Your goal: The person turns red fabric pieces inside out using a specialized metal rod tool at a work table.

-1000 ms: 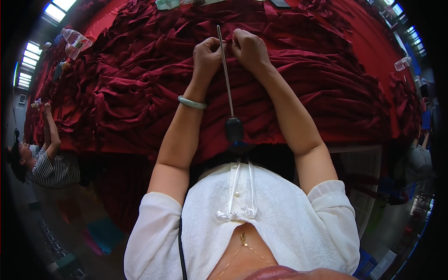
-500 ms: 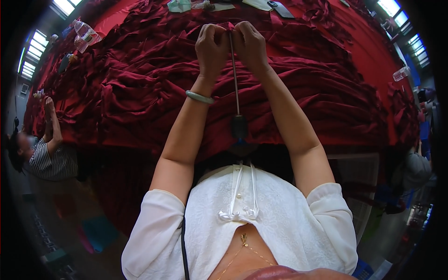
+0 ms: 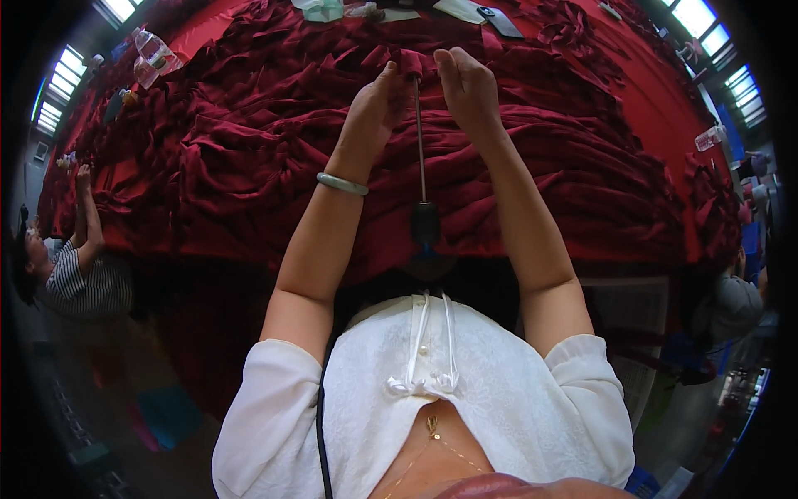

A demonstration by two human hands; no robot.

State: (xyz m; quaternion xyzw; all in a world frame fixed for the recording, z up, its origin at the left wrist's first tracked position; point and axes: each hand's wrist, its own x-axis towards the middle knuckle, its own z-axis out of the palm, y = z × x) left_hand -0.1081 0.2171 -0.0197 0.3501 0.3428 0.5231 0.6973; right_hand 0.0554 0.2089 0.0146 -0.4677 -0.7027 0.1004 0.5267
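Observation:
A rod tool like a screwdriver, with a thin metal shaft (image 3: 421, 141) and a dark handle (image 3: 425, 223), stands upright in the picture between my forearms. Dark red fabric (image 3: 410, 63) covers its far tip. My left hand (image 3: 372, 106), with a pale bangle (image 3: 342, 184) on the forearm, is left of the tip, thumb stretched out; its other fingers are partly hidden. To the right of the tip is my right hand (image 3: 469, 90), fingers curled and thumb against the forefinger; whatever they hold, if anything, is hidden. Both hands are apart from the shaft.
Heaped dark red cloth (image 3: 249, 158) spreads over the brighter red tabletop (image 3: 603, 96). Along the far side lie a phone (image 3: 500, 22) and a pale green packet (image 3: 320, 9). A clear bottle (image 3: 155, 56) rests at far left. A person in a striped top (image 3: 71, 274) works at the left.
My hands have parted from the fabric at the tool's tip, the left moving left and nearer, the right moving right. The left thumb has straightened. The tool has hardly moved.

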